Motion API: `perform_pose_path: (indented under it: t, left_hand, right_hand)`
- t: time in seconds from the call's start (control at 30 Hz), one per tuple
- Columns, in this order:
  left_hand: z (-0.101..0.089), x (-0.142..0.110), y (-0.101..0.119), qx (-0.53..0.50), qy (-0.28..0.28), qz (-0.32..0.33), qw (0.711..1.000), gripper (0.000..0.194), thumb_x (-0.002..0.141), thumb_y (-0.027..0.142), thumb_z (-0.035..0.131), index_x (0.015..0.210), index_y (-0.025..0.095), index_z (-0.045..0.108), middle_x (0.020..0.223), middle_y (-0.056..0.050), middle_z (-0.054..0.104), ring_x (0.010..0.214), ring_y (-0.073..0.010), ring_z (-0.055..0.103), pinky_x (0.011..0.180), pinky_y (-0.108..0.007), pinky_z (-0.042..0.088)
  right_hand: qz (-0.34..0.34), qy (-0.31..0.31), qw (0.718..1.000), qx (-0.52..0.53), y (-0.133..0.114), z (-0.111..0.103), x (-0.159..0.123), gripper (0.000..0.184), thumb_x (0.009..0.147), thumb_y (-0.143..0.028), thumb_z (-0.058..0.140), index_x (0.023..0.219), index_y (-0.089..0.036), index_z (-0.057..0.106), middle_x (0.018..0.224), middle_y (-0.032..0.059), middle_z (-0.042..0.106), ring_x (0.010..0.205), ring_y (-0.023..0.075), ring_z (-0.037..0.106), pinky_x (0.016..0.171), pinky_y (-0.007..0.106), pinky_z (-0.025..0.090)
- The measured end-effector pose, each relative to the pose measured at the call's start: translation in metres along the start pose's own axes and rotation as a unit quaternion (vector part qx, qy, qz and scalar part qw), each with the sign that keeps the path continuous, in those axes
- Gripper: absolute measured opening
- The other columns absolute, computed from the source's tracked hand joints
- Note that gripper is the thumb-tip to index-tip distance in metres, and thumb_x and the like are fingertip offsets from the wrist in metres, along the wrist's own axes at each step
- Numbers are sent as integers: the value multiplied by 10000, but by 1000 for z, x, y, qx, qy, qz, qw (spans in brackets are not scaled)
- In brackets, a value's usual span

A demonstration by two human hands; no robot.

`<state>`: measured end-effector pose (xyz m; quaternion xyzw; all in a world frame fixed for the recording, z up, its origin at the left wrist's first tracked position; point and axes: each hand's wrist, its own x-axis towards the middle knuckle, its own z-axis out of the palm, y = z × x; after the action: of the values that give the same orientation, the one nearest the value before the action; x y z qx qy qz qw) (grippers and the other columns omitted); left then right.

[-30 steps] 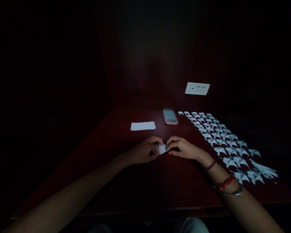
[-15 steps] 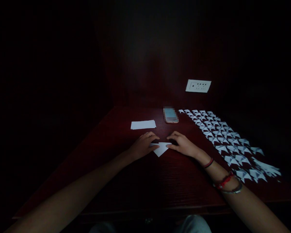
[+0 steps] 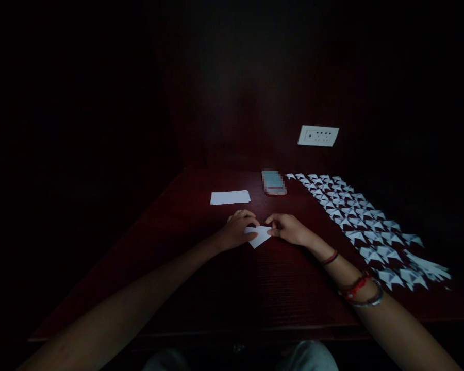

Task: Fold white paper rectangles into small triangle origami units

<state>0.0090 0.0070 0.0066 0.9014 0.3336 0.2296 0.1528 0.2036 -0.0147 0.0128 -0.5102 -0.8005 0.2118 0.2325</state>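
On a dark red, wood-grained bench (image 3: 251, 293) in a dimly lit room, a person works with two bare hands on a small piece of folded white paper (image 3: 260, 236). The paper lies at the middle of the bench, between the hands, with a pointed corner aimed toward the person. The left hand (image 3: 238, 230), wearing a ring, has its grip closed on the paper's left part, thumb lying over it and fingers bent along the far edge. The right hand (image 3: 288, 229) has its grip on the right corner, the thumb on the paper and the fingers curled just beyond. A thin band and two bracelets, one red, circle the right forearm. Beyond the left hand lies a flat stack of white paper strips (image 3: 230, 197); to the right of that, near the back, rests a phone (image 3: 274, 183), its screen pixelated. Along the right side, many folded white paper pieces (image 3: 372, 254) with pointed tips sit in slanting rows running from back to front. Beside the nearest rows lies a loose bundle of narrow paper pieces (image 3: 428, 266). A white socket plate (image 3: 318, 136) is on the dark back wall, above the phone and to its right.
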Motion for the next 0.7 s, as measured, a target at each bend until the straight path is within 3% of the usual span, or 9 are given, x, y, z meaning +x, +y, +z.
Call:
perform_pose_path:
  t: [0.17,0.3,0.53,0.7]
  left_hand:
    - [-1,1,2,-2,-20,-2,1000,215,692,258,510,904,237,541,1058,-34,450,1016,-235,383,827,-435,314]
    - [-3,1,4,5,-34,-5,999,302,705,265,494,1007,242,494,1065,-43,447,1012,-238,381,825,-442,311]
    - [1,0,2,7,-18,-14,1000,231,701,325,512,914,238,529,1045,-34,441,1010,-239,379,821,-442,307]
    - [6,2,3,6,0,-39,999,202,701,332,520,865,214,530,1050,-33,429,1028,-231,360,834,-416,298]
  right_hand:
    - [1,-8,1000,-13,-2,-1,2,120,627,-149,566,743,-163,596,683,-5,537,603,88,481,569,212,362]
    - [-34,14,999,-12,-2,0,1,148,620,-126,567,762,-165,582,761,12,544,700,106,487,654,238,374]
    - [-22,-4,1000,-18,-3,1,2,128,633,-122,558,752,-158,586,725,12,546,636,99,478,603,229,374]
    - [-30,-5,999,-22,-2,2,2,105,640,-135,560,739,-158,588,751,19,527,685,106,481,656,240,373]
